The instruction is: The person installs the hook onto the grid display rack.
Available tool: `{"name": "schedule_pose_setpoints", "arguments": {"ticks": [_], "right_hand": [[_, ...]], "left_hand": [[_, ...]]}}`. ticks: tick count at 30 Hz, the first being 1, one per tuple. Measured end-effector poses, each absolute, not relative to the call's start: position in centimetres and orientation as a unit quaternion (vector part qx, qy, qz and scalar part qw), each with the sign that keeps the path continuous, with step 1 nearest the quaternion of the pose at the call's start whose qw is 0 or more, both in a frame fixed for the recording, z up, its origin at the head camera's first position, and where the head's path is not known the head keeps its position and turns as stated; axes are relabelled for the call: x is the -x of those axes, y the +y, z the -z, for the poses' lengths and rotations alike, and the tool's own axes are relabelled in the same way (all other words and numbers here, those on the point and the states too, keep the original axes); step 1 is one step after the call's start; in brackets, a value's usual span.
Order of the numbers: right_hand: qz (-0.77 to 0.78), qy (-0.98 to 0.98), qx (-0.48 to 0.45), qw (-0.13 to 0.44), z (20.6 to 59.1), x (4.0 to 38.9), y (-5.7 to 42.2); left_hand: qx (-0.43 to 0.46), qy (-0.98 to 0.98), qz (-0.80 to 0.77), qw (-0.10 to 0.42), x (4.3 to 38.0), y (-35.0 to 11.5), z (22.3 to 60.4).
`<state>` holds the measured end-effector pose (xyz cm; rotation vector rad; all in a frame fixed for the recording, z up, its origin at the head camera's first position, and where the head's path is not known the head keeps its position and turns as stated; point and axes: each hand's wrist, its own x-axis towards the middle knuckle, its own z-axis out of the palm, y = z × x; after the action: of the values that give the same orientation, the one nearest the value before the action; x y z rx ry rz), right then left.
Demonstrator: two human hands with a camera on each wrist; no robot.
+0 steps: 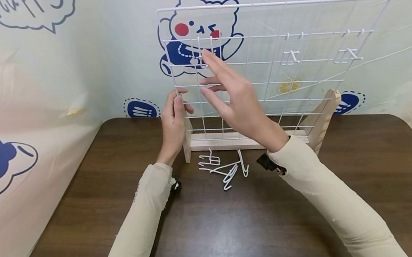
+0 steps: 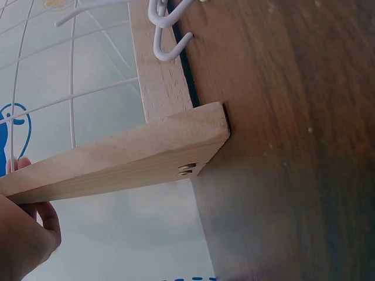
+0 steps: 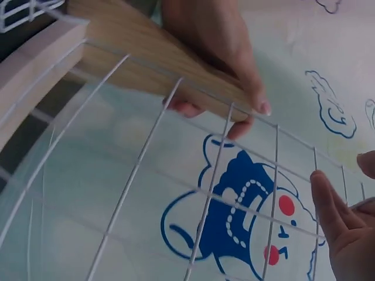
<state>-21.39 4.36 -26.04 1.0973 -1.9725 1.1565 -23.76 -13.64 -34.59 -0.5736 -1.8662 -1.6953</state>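
A white wire grid panel (image 1: 268,63) stands in a wooden stand (image 1: 232,140). My left hand (image 1: 174,117) grips the top of the stand's left wooden side piece (image 2: 117,158), thumb on one face and fingers on the other. In front of the grid's left part is my right hand (image 1: 239,99), its fingers extended. Its index fingertip comes close to a white wire hook (image 1: 199,47) hanging on the grid; whether they touch I cannot tell. Two more hooks hang farther right, a middle hook (image 1: 292,55) and a right-hand hook (image 1: 348,54).
Several loose white hooks (image 1: 232,173) lie in a small pile on the brown table (image 1: 214,234), just in front of the stand's base. The stand's right wooden side piece (image 1: 326,119) slants behind my right forearm. A patterned cloth (image 1: 110,49) hangs around the table.
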Motion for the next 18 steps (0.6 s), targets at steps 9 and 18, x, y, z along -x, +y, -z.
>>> {"name": "schedule_pose_setpoints", "arguments": {"ticks": [9, 18], "right_hand": [[-0.374, -0.788, -0.398, 0.284, 28.5, 19.9, 6.6], [-0.368, -0.797, -0.393, 0.276, 30.3, 19.4, 9.0]], "left_hand": [[0.21, -0.695, 0.632, 0.271, 23.8, -13.4, 34.7], [0.206, -0.695, 0.632, 0.274, 23.7, -13.4, 34.7]]}}
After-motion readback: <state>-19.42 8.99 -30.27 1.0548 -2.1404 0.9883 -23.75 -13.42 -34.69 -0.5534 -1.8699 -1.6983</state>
